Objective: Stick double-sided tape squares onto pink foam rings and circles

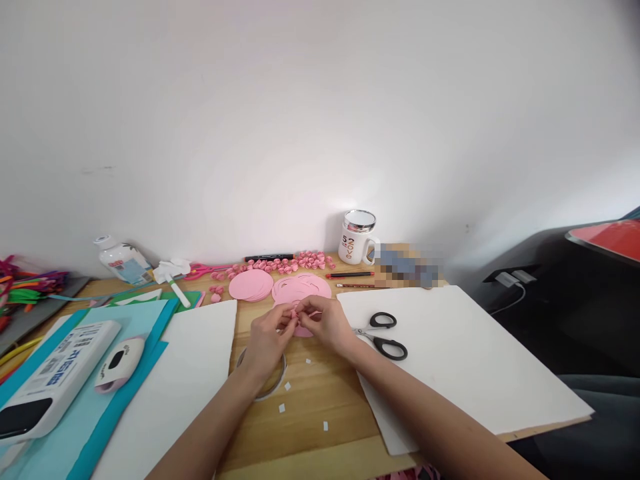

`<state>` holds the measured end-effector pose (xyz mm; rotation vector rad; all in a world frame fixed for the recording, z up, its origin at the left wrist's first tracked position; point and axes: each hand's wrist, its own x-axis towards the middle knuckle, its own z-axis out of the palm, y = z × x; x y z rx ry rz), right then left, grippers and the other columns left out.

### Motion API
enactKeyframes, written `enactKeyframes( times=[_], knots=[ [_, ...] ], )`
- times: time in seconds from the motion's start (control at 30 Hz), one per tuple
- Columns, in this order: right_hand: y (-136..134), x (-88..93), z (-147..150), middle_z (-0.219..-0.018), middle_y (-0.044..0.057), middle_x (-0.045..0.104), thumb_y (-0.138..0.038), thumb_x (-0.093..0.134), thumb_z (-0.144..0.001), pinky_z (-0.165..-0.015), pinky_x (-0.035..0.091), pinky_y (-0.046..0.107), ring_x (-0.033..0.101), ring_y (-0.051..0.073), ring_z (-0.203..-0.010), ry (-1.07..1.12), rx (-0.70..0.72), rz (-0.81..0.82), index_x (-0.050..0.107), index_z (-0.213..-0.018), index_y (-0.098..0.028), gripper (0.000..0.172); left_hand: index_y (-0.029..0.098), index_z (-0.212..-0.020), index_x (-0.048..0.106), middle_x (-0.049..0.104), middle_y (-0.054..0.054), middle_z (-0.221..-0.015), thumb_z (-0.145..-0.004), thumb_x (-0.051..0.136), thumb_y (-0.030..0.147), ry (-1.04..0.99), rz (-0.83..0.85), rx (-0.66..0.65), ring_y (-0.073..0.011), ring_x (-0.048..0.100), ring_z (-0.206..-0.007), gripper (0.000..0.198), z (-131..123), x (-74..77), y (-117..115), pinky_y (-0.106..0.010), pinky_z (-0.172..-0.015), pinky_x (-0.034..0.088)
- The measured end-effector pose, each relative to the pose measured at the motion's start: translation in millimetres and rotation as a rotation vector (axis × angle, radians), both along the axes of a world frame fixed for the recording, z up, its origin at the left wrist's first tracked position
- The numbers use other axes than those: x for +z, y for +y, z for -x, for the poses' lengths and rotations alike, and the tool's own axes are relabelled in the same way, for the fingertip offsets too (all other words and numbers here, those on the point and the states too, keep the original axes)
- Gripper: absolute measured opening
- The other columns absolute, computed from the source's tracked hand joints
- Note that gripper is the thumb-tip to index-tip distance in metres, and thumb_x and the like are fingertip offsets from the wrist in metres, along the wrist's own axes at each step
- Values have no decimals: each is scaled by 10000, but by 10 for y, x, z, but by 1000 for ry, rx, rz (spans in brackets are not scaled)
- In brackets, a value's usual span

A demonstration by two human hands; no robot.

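Pink paper is at the centre of the scene: a small pink paper piece [296, 312] is pinched between the fingertips of both hands, just above the wooden tabletop [320, 393]. The left hand [267, 340] and the right hand [327, 327] meet at it, fingers closed together on the paper.

Under the left wrist lies a clear tape roll [260, 385], partly hidden, and small white paper scraps [283, 407] dot the wood near it. Just right of the right hand, black-handled scissors [383, 335] rest on a large white sheet [465, 360].

Beyond the hands lie flat pink paper discs [253, 285], with a row of small pink paper curls [280, 265] behind them near the wall. A white mug with a silver lid [357, 238] stands at the back. Far left, a white and pink hole punch [119, 363] sits on light blue paper [140, 317].
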<state>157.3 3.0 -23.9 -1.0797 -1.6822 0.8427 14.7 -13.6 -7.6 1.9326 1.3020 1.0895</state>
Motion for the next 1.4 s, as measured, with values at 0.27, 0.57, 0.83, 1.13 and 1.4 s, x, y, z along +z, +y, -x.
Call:
enactKeyframes(
  times=[0.27,0.57,0.83,1.13,1.4],
  knots=[
    [-18,17,42,-706,41,656,-133,554,-654,-613,519,277,621,155,-639,127,-29,77,631,-698,-169,96,180,-900,580,669,-48,-830,-755,525,235,11,-30,26,-178,652,-736,165,-11,10,-8,-297,-684,540],
    [-32,54,92,-608,38,672,-274,693,-548,-647,541,338,642,184,-570,544,14,407,645,-651,-134,181,190,-805,611,665,-34,-774,-759,512,244,91,-129,81,-164,632,-683,122,-24,44,-10,-274,-623,529],
    [-38,108,116,-639,31,689,-257,727,-508,-652,541,317,645,177,-611,640,-38,462,648,-613,-141,175,184,-853,593,646,-45,-876,-739,529,224,30,-120,72,-163,635,-720,137,-44,60,-15,-268,-644,526],
    [-56,99,122,-672,46,686,-213,686,-546,-647,534,309,643,181,-636,584,-49,400,645,-635,-133,126,170,-898,590,655,-39,-801,-708,552,220,-144,57,91,-166,633,-697,200,-68,95,-19,-263,-601,526],
    [-56,36,165,-691,46,678,-225,655,-586,-657,537,306,646,180,-645,526,-52,321,627,-659,-130,123,154,-806,623,652,-50,-777,-698,564,230,-158,44,136,-165,623,-654,144,-57,59,-3,-258,-541,520]
  ],
)
